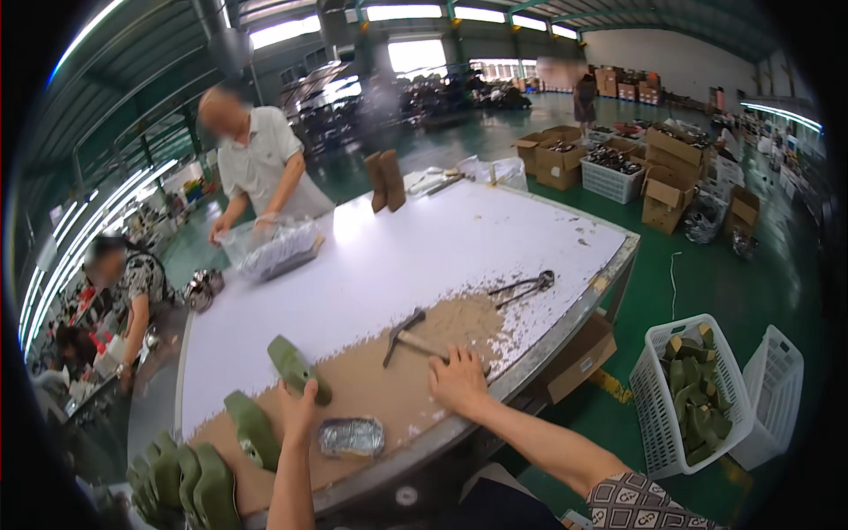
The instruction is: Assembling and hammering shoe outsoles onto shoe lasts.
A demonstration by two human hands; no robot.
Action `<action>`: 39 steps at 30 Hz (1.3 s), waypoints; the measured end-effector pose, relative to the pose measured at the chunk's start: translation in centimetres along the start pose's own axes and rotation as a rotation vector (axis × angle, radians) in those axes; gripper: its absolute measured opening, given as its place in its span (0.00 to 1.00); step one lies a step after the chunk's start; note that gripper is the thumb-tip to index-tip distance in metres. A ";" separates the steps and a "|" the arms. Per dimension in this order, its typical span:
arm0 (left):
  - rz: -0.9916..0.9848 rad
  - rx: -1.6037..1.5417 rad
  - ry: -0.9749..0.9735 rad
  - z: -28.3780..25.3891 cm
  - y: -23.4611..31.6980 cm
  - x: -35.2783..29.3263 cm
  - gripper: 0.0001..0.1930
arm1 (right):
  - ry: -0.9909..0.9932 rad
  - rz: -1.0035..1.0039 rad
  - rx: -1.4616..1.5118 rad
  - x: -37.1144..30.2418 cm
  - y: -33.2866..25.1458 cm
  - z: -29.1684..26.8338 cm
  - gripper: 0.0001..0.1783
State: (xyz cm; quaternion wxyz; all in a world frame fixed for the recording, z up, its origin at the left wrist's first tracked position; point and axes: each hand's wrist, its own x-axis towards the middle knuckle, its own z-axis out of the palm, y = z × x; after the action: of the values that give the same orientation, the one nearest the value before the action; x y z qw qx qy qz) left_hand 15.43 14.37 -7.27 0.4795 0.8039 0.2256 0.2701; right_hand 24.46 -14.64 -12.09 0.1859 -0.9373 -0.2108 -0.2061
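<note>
My left hand (299, 405) is closed round the lower end of a green shoe last (293, 360), tilted up over the brown board (362, 375) at the table's near side. My right hand (458, 382) lies over the handle end of a hammer (413, 338); its fingers curl on the wooden handle and hide the tip. The hammer's dark head points away to the left. Between my arms sits a small foil-lined tray (352, 437), its contents too small to make out. Another green last (252, 430) lies left of my left wrist.
Several green lasts (208, 481) line the near left corner. Dark pincers (530, 287) lie among scraps on the white tabletop (459, 243). Brown boots (385, 181) stand at the far edge. Across the table a person (265, 159) handles a plastic bag. A white crate (658, 411) holds more lasts.
</note>
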 end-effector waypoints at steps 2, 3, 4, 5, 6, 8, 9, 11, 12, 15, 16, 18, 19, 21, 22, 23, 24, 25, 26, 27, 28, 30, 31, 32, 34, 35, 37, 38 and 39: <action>-0.127 -0.072 0.071 1.8 -3.2 4.8 0.49 | 0.004 -0.013 0.002 -0.1 -0.6 -0.6 0.18; -0.106 -0.089 0.042 2.8 -3.3 6.3 0.49 | -0.016 -0.015 0.000 -0.2 -0.2 -0.9 0.18; -0.199 -0.027 0.090 3.5 -3.2 7.7 0.48 | 0.001 0.004 -0.016 0.0 0.0 -0.6 0.18; -0.293 0.035 0.130 4.3 -3.1 8.7 0.48 | 0.000 -0.002 -0.007 0.1 0.2 -0.5 0.19; -0.296 -0.044 0.105 4.4 -3.7 9.6 0.47 | -0.004 -0.014 0.007 0.0 0.1 -0.4 0.19; -0.293 -0.127 0.068 3.8 -6.0 11.5 0.45 | -0.079 -0.027 -0.033 0.3 -0.4 -1.4 0.21; -0.287 -0.129 0.050 4.0 -6.5 12.2 0.44 | -0.073 -0.029 -0.033 0.3 -0.7 -0.2 0.21; -0.233 -0.257 -0.027 5.3 -2.9 10.1 0.45 | -0.083 0.006 -0.047 0.2 0.3 0.8 0.21; -0.193 -0.232 0.064 4.5 -6.2 11.5 0.45 | -0.098 -0.021 -0.013 0.3 -0.7 0.2 0.21; -0.113 -0.207 -0.062 4.1 -11.5 14.8 0.32 | -0.156 -0.011 -0.053 0.7 -1.6 0.0 0.24; -0.110 -0.245 -0.140 3.6 -12.6 15.3 0.21 | -0.196 0.060 0.034 0.7 -2.0 1.1 0.25; -0.119 -0.291 -0.248 4.3 -10.7 13.9 0.09 | -0.252 0.109 0.081 0.7 -1.5 1.1 0.27; -0.161 -0.301 -0.220 6.1 -4.5 10.8 0.11 | -0.255 0.142 0.057 0.4 -0.5 0.7 0.27; -0.203 -0.320 -0.133 5.2 -0.7 8.3 0.12 | -0.227 0.105 0.089 0.4 -0.9 -0.4 0.26; -0.197 -0.325 -0.104 4.3 -0.7 8.0 0.11 | -0.232 0.076 0.089 0.5 -1.2 -0.4 0.26; -0.189 -0.334 -0.096 4.3 -0.8 8.1 0.11 | -0.226 0.102 0.097 0.6 -1.2 -0.1 0.26; -0.180 -0.341 -0.089 4.4 -1.0 8.2 0.10 | -0.219 0.130 0.105 0.6 -1.2 0.1 0.26; -0.170 -0.347 -0.084 4.5 -1.2 8.2 0.10 | -0.219 0.124 0.098 0.7 -1.1 0.4 0.26; -0.161 -0.346 -0.086 4.5 -1.6 8.3 0.09 | -0.213 0.127 0.103 0.5 -1.2 0.6 0.26; -0.151 -0.343 -0.090 4.6 -1.9 8.3 0.09 | -0.205 0.131 0.110 0.4 -1.3 0.8 0.26; -0.140 -0.339 -0.095 4.7 -2.0 8.5 0.08 | -0.206 0.138 0.110 0.4 -1.1 1.1 0.26; -0.129 -0.330 -0.106 5.0 -2.3 8.6 0.08 | -0.201 0.056 0.039 0.5 -0.9 1.5 0.26; -0.107 -0.329 -0.111 5.1 -2.6 8.7 0.07 | -0.201 0.064 0.041 0.3 -0.8 1.7 0.26; -0.085 -0.331 -0.109 5.2 -2.9 8.8 0.07 | -0.177 0.067 0.060 0.2 -0.7 1.7 0.26; -0.071 -0.296 -0.055 5.3 -4.5 9.4 0.06 | -0.153 0.067 0.080 0.1 -0.8 1.7 0.25; -0.058 -0.263 0.001 5.2 -5.7 10.0 0.06 | -0.139 0.065 0.096 0.1 -1.0 1.5 0.25; 0.043 -0.064 0.119 4.1 -9.5 11.5 0.04 | -0.129 0.031 0.124 0.1 -2.1 0.8 0.24; 0.141 0.136 0.184 4.7 -9.1 11.4 0.07 | -0.142 0.032 0.097 0.1 -1.7 1.0 0.24; 0.134 0.140 0.176 5.3 -8.8 10.7 0.07 | -0.155 0.031 0.070 0.1 -1.3 1.3 0.24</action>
State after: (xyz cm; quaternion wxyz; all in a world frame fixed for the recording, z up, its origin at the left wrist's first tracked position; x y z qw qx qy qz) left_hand 26.00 21.42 -14.94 0.3817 0.8218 0.2309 0.3546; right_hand 24.29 -12.92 -12.80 0.2046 -0.9466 -0.2171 -0.1225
